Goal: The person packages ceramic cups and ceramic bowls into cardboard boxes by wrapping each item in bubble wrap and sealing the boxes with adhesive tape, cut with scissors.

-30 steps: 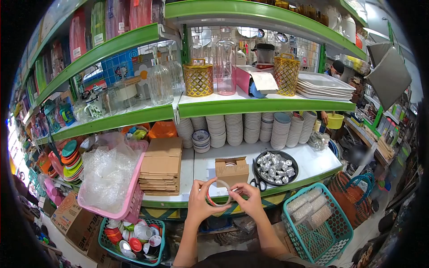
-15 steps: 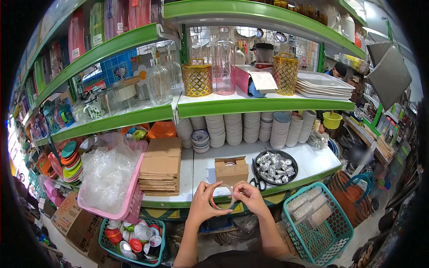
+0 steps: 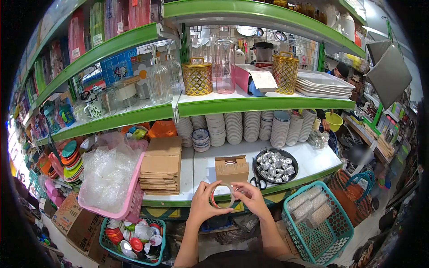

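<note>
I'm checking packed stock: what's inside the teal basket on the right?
The teal basket holds wrapped bundles toward its far end, with bare latticed floor at the near end. The wrapping hides what they contain.

I've got one view, the head camera, peering forward and down past the left hand [image 3: 203, 202] and right hand [image 3: 252, 199], near at the bottom, onto the counter [image 3: 204, 161], shelves [image 3: 268, 106] above, everything bowing wide inside black corners.

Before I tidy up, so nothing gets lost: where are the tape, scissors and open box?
Tape [image 3: 213, 197], head view: inner left wall.
Scissors [image 3: 258, 180], head view: black handles.
Open box [image 3: 233, 173], head view: front wall.
</note>
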